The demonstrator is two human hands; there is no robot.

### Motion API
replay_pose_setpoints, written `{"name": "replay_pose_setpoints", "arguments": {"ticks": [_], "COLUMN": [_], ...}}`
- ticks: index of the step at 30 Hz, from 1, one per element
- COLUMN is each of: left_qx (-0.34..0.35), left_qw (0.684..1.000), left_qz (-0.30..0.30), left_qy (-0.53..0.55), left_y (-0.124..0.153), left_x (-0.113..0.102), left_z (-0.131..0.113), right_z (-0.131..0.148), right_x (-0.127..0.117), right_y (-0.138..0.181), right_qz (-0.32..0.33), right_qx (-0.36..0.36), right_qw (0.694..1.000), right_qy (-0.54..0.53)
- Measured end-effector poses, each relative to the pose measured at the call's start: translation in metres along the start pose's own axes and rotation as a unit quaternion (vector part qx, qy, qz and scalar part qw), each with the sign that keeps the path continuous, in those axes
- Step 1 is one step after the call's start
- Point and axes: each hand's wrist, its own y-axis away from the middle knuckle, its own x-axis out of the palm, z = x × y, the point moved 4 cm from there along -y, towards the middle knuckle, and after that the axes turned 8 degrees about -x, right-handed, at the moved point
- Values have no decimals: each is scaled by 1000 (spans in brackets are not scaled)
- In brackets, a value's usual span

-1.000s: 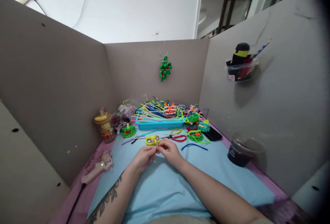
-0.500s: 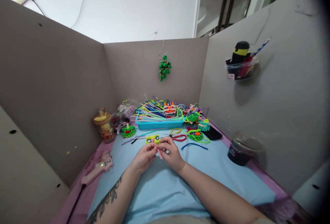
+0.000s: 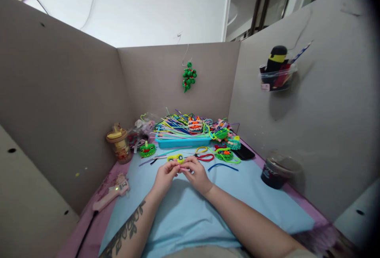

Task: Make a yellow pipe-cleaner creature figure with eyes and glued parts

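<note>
My left hand point(image 3: 164, 177) and my right hand point(image 3: 196, 173) meet over the light blue mat point(image 3: 237, 198), fingers pinched together on a small yellow pipe-cleaner piece point(image 3: 175, 157) with a pink bit between the fingertips. The piece sticks out just beyond the fingers, toward the back of the desk. Red-handled scissors point(image 3: 204, 157) and a loose blue pipe cleaner point(image 3: 222, 166) lie right behind the right hand.
A turquoise tray point(image 3: 184, 142) heaped with coloured pipe cleaners stands at the back, green fuzzy figures point(image 3: 147, 150) beside it. A pink glue gun point(image 3: 111, 192) lies left, a yellow-lidded cup point(image 3: 118, 144) behind it, a dark jar point(image 3: 273, 172) right. Grey cardboard walls point(image 3: 59, 103) enclose the desk.
The hands stayed together on the yellow piece. A pink end that hung below the fingers half a second ago is now tucked up between them. The view tilted slightly.
</note>
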Motion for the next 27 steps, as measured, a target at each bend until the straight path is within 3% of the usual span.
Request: {"name": "replay_pose_setpoints", "arguments": {"ticks": [5, 9, 15, 19, 27], "left_qx": [87, 147, 210, 221, 174], "left_qw": [989, 975, 963, 957, 954], "left_qz": [-16, -36, -62, -61, -123], "left_qy": [-122, -164, -159, -178, -212], "left_y": [1, 1, 4, 9, 11], "left_x": [-1, -3, -5, -4, -6], "left_z": [0, -2, -11, -16, -18], "right_z": [-12, -25, -29, -27, -31], "right_x": [4, 15, 22, 23, 21], "right_y": [-1, 1, 7, 10, 4], "right_qz": [-34, -17, 15, 36, -5], "right_qx": [117, 233, 322, 346, 325], "right_qw": [988, 943, 883, 862, 884], "right_qy": [-92, -236, -341, -367, -335]}}
